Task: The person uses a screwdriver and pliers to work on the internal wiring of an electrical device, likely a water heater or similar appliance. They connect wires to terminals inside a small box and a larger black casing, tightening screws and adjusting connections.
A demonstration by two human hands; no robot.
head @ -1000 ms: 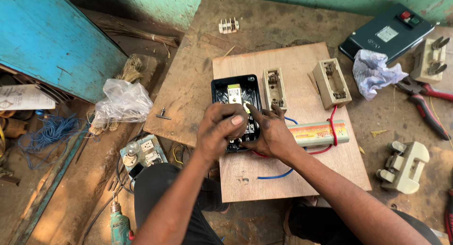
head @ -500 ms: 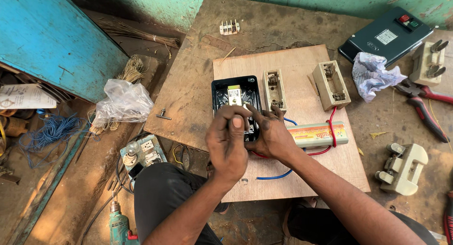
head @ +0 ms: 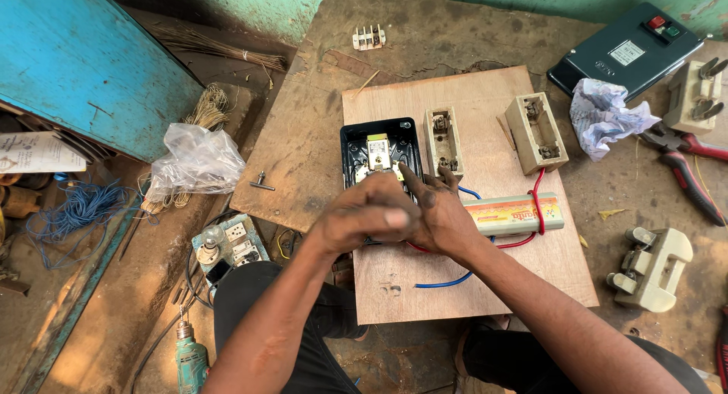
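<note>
Black box wiring, hands at its near edge

Black box (head: 379, 155) sits just beyond your hands on the board (head: 485, 288). Your left hand (head: 364, 216) is curled shut, its hold hidden; your right hand (head: 440, 219) spreads beside it. Seating the wires likely calls for steady fingertips.

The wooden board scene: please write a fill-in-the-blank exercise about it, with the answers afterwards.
1. Both hands, left hand and right hand, meet over the ____ open box.
2. The wooden board carries a red wire and a ____ wire.
3. The crumpled paper lies beside red-handled ____.

Answers: black; blue; pliers
</note>
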